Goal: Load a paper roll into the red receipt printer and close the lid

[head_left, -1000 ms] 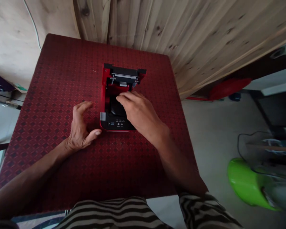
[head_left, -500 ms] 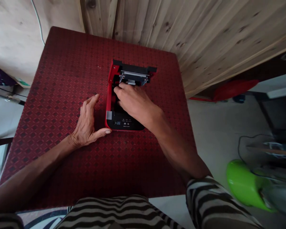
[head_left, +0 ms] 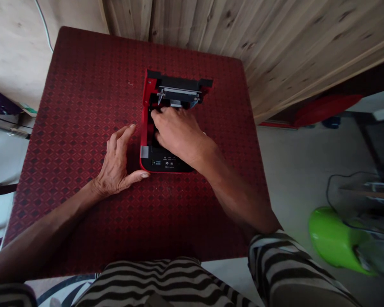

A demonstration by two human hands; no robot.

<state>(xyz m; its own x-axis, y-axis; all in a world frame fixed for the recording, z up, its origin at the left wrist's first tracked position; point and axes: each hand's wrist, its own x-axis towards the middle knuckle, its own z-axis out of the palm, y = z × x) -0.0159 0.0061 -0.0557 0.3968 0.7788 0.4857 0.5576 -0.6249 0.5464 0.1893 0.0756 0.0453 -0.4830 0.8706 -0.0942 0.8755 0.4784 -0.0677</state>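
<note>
A red and black label printer [head_left: 144,128] stands on the table with its lid [head_left: 179,83] raised at the back. Small buttons and a grey patch show on its black front panel. My right hand [head_left: 181,132] reaches down into the printer's compartment, fingers curled. Its fingertips, and whatever they grip, are hidden inside. A tiny white edge peeks out beside the wrist; I cannot tell what it is. My left hand [head_left: 117,164] rests on the table to the left, open, with its thumb at the printer's front left corner.
A patterned red cloth [head_left: 83,98] covers the table. Wooden planks [head_left: 192,25] form the wall behind it. On the floor to the right is a bright green bin or stool [head_left: 333,241], with a dark cable near it.
The view has shifted slightly. My right hand has turned a little inside the printer, and a small white edge now shows by its wrist. My left hand stays in place.
</note>
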